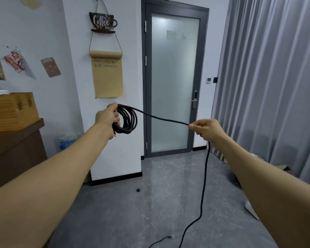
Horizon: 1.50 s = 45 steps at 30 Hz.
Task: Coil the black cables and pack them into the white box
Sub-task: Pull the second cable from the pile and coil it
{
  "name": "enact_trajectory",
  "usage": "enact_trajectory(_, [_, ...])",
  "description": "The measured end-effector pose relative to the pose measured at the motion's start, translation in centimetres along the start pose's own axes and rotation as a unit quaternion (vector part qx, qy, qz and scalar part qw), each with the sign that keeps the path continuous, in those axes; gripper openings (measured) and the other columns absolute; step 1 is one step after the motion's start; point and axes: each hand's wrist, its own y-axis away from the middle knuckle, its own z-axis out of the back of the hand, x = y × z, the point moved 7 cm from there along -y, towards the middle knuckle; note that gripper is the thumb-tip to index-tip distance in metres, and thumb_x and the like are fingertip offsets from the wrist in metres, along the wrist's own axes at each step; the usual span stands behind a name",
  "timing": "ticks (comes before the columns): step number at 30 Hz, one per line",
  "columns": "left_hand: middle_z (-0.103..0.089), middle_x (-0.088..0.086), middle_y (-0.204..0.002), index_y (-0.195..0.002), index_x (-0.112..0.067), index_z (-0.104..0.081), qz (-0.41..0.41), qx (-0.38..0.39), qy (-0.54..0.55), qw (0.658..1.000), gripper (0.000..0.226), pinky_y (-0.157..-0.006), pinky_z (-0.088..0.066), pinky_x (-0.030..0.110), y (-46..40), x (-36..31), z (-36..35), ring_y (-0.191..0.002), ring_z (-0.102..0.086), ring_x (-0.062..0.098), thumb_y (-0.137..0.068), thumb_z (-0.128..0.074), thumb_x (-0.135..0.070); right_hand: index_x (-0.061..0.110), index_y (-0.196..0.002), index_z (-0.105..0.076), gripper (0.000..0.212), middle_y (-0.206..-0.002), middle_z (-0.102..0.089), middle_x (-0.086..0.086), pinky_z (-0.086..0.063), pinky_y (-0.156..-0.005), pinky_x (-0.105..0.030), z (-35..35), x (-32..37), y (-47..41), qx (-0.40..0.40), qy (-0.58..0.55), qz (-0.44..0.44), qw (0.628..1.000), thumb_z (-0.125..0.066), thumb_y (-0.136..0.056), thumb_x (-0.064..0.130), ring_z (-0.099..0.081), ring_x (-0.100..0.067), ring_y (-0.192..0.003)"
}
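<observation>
A black cable runs between both my raised hands. My left hand grips a bundle of several coiled loops of it, held up in front of the white pillar. From the coil one strand stretches rightward to my right hand, which pinches it between thumb and fingers. Below that hand the cable hangs down to the grey floor and trails off toward the lower edge, where a loose end lies. The white box is not clearly in view.
A frosted glass door stands straight ahead, grey curtains to the right. A brown counter with a wooden block is at left. A small black object lies on the floor near the pillar. White items lie on the floor at right.
</observation>
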Motion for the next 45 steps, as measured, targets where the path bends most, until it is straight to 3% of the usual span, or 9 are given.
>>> enact_trajectory(8, [-0.042, -0.006, -0.043, -0.062, -0.016, -0.040, -0.119, 0.027, -0.158, 0.980, 0.037, -0.053, -0.033, 0.026, 1.0, -0.2, -4.3, -0.047, -0.037, 0.015, -0.095, -0.053, -0.030, 0.010, -0.088, -0.075, 0.009, -0.090, -0.071, -0.002, -0.052, -0.078, -0.028, -4.1, 6.5, 0.6, 0.104, 0.254, 0.144, 0.951, -0.069, -0.082, 0.013, -0.063, -0.013, -0.082])
enact_trajectory(12, [-0.050, 0.002, -0.054, -0.060, -0.012, -0.045, -0.174, 0.049, -0.241, 0.953, 0.042, -0.057, -0.040, 0.027, 1.8, 0.2, -6.2, -0.048, -0.047, 0.015, -0.096, -0.050, -0.034, 0.009, -0.091, -0.075, 0.012, -0.089, -0.071, 0.000, -0.048, -0.075, -0.022, -6.4, 9.7, 2.2, 0.176, 0.240, 0.194, 0.935, -0.068, -0.084, 0.014, -0.058, -0.008, -0.077])
enact_trajectory(16, [-0.054, 0.001, -0.054, -0.062, -0.011, -0.050, -0.187, 0.099, -0.276, 0.938, 0.042, -0.058, -0.041, 0.027, 2.8, 0.9, -7.7, -0.046, -0.051, 0.012, -0.096, -0.049, -0.035, 0.006, -0.089, -0.075, 0.012, -0.089, -0.072, -0.010, -0.050, -0.079, -0.029, -6.3, 11.9, 2.6, 0.178, 0.168, 0.212, 0.946, -0.070, -0.082, 0.015, -0.058, -0.011, -0.076])
enact_trajectory(21, [-0.052, 0.005, -0.059, -0.070, -0.009, -0.052, -0.144, 0.179, -0.226, 0.947, 0.036, -0.045, -0.042, 0.015, 4.3, 1.4, -8.9, -0.042, -0.053, 0.008, -0.097, -0.050, -0.033, 0.004, -0.087, -0.075, 0.013, -0.087, -0.070, -0.018, -0.050, -0.077, -0.035, -4.8, 12.5, 2.2, 0.151, 0.105, 0.212, 0.960, -0.071, -0.082, 0.016, -0.056, -0.015, -0.072])
enact_trajectory(25, [-0.049, 0.002, -0.057, -0.069, -0.012, -0.052, -0.076, 0.226, -0.178, 0.955, 0.037, -0.040, -0.039, 0.016, 5.3, 2.5, -9.4, -0.041, -0.051, 0.009, -0.098, -0.047, -0.034, 0.008, -0.084, -0.075, 0.009, -0.064, -0.063, 0.000, -0.039, -0.056, -0.014, -4.6, 12.3, 2.3, 0.135, 0.075, 0.206, 0.966, -0.072, -0.081, 0.016, -0.047, -0.001, -0.052])
enact_trajectory(28, [-0.049, 0.002, -0.055, -0.069, -0.012, -0.052, -0.048, 0.246, -0.160, 0.955, 0.038, -0.044, -0.043, 0.020, 6.0, 2.9, -9.8, -0.042, -0.051, 0.011, -0.098, -0.046, -0.036, 0.004, -0.087, -0.074, 0.010, -0.065, -0.063, 0.008, -0.038, -0.057, -0.004, -4.5, 12.2, 2.4, 0.121, 0.047, 0.207, 0.970, -0.073, -0.080, 0.011, -0.053, 0.008, -0.053])
enact_trajectory(37, [-0.031, -0.009, -0.047, -0.064, -0.021, -0.041, 0.020, 0.330, -0.174, 0.928, 0.043, -0.043, -0.032, 0.015, 7.6, 3.5, -10.3, -0.040, -0.031, 0.008, -0.099, -0.037, -0.046, 0.014, -0.069, -0.051, 0.038, -0.055, -0.046, 0.006, -0.033, -0.049, -0.015, -3.1, 11.3, 1.5, 0.048, 0.136, 0.174, 0.974, -0.083, -0.066, 0.034, -0.037, -0.006, -0.048])
enact_trajectory(40, [-0.027, -0.009, -0.050, -0.065, -0.022, -0.049, 0.017, 0.355, -0.226, 0.907, 0.040, -0.046, -0.027, 0.017, 7.9, 3.4, -10.0, -0.042, -0.026, 0.007, -0.094, -0.046, -0.050, 0.013, -0.063, -0.048, 0.047, -0.055, -0.039, 0.003, -0.030, -0.053, -0.024, -3.1, 10.0, 1.2, 0.075, 0.181, 0.129, 0.972, -0.080, -0.064, 0.048, -0.033, -0.012, -0.051])
enact_trajectory(45, [-0.026, -0.010, -0.044, -0.075, -0.012, -0.052, 0.005, 0.353, -0.287, 0.891, 0.022, -0.042, -0.020, 0.017, 8.2, 3.2, -8.9, -0.040, -0.020, 0.007, -0.084, -0.069, -0.023, 0.010, -0.066, -0.054, 0.031, -0.053, -0.036, 0.004, -0.025, -0.049, -0.019, -3.6, 7.6, 1.9, 0.193, 0.117, 0.074, 0.971, -0.071, -0.080, 0.032, -0.029, -0.009, -0.050])
